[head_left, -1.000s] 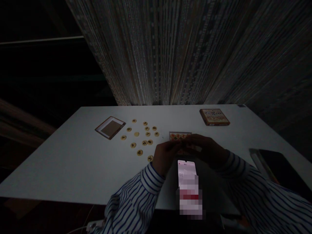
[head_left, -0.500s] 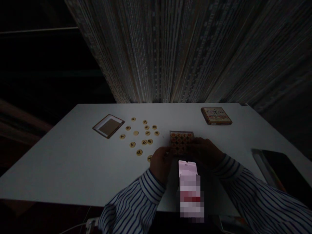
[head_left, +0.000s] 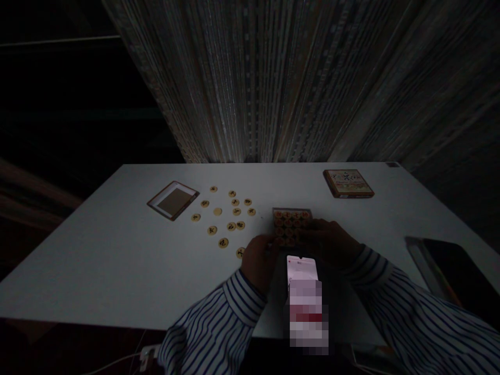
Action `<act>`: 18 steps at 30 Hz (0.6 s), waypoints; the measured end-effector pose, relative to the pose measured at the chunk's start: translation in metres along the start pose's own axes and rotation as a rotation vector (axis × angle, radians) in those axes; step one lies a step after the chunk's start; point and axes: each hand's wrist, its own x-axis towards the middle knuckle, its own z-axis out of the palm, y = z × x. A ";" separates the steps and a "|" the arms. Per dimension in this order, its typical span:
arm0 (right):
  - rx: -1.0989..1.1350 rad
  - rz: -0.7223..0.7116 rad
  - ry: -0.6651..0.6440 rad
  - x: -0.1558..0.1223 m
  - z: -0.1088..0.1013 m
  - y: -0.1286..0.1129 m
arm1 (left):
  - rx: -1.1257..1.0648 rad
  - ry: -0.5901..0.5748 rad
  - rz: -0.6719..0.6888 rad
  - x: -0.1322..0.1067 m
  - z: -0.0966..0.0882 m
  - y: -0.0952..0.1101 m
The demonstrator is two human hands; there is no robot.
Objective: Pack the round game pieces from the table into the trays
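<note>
A small clear tray of red-marked Chinese chess pieces (head_left: 288, 223) sits on the white table in front of me, its pieces packed in rows. At its lower left corner, my left hand (head_left: 260, 260) is closed around the edge. My right hand (head_left: 330, 240) grips the right side, its fingers reaching over some pieces. Left of the tray, several black-marked chess pieces (head_left: 232, 226) lie scattered face up, and one piece (head_left: 217, 212) shows a blank face. Part of a piece (head_left: 239, 253) is hidden by my left hand.
An open box lid or shallow box (head_left: 174, 200) lies at the left. A printed flat box (head_left: 347, 184) rests at the back right. Close to me is a lit phone (head_left: 301, 268), partly blurred out. A dark flat object (head_left: 457, 271) lies on the right; a curtain (head_left: 265, 83) hangs behind.
The view has shifted very slightly. Both hands stay at the tray, and the red-marked pieces look a little clearer. The scattered pieces have not moved on the table.
</note>
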 end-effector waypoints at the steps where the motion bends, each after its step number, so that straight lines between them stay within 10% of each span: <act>1: -0.018 0.000 -0.007 0.000 -0.001 -0.001 | 0.000 0.004 -0.001 0.000 0.000 0.000; 10: -0.056 -0.051 0.109 -0.001 0.002 0.003 | -0.015 0.054 0.064 -0.004 -0.011 0.003; 18: 0.056 -0.230 0.213 0.032 -0.003 -0.016 | 0.114 0.160 0.025 0.002 -0.082 -0.045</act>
